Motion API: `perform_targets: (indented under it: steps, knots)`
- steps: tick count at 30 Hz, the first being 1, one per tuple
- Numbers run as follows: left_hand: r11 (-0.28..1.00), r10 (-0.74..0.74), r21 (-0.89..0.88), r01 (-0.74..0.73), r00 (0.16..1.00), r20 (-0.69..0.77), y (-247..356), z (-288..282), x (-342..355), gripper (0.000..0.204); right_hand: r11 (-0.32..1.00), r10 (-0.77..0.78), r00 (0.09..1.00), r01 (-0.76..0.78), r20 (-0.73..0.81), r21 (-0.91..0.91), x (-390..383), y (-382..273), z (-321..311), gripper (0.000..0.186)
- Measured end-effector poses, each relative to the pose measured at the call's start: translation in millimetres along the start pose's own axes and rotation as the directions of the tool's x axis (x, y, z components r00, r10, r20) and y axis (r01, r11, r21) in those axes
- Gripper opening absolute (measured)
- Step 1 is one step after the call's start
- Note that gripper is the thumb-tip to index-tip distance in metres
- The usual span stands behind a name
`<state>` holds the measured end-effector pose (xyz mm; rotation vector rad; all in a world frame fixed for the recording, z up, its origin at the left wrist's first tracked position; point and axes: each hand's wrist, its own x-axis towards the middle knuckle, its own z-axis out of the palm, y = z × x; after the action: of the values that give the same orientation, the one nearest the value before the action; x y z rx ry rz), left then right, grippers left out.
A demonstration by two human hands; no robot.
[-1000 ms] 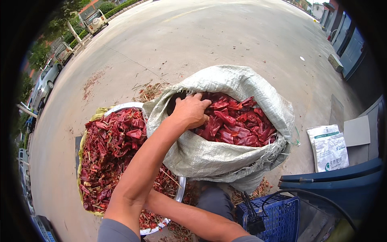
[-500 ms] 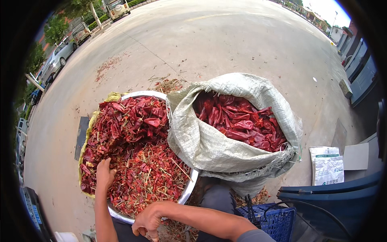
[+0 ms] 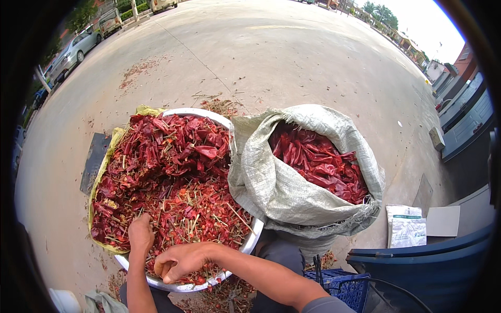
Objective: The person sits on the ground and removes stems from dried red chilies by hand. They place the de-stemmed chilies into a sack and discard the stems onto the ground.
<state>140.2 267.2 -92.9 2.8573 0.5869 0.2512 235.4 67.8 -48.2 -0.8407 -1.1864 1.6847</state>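
Note:
A wide silver-rimmed basin holds a heap of dried red chili peppers, with broken chili bits and pale stems lower on its near side. My left hand reaches into the near left of the basin, fingertips down at the chili bits; what lies in the closed fingers is hidden. Over the near rim, my right hand hangs palm down with curled fingers, and I cannot make out what they hold. Right of the basin stands a white woven sack, its mouth rolled open around whole dried chilies.
Yellow sacking edges the basin's left side. A blue plastic basket sits by my right leg, near a dark blue bin-like object and a white printed bag. A white bucket stands at the lower left. Parked cars line the far left.
My right hand has come from beyond the near rim to over the basin. My left hand has shifted slightly inward over the bits. The whole view has also turned a little.

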Motion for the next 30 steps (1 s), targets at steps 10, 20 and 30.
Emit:
perform_targets:
  steps: [10,20,30]
  knots:
    - [0.648,-0.200,-0.735,0.197,0.976,0.085,48.2,-40.3,13.7,0.026,0.966,0.134,0.677,-0.251,-0.723,-0.055,-3.6,0.0,-28.4,0.031]
    - [0.751,0.005,-0.656,0.081,0.992,0.129,60.4,-46.4,4.5,0.022,0.487,-0.827,-0.164,-0.688,-0.538,-0.538,-167.7,-102.1,-2.1,0.011]
    - [0.800,0.097,-0.599,0.028,0.980,0.175,70.5,-38.6,5.4,0.026,0.287,-0.522,-0.254,-0.951,-0.814,0.112,-338.1,-83.1,-102.4,0.027]
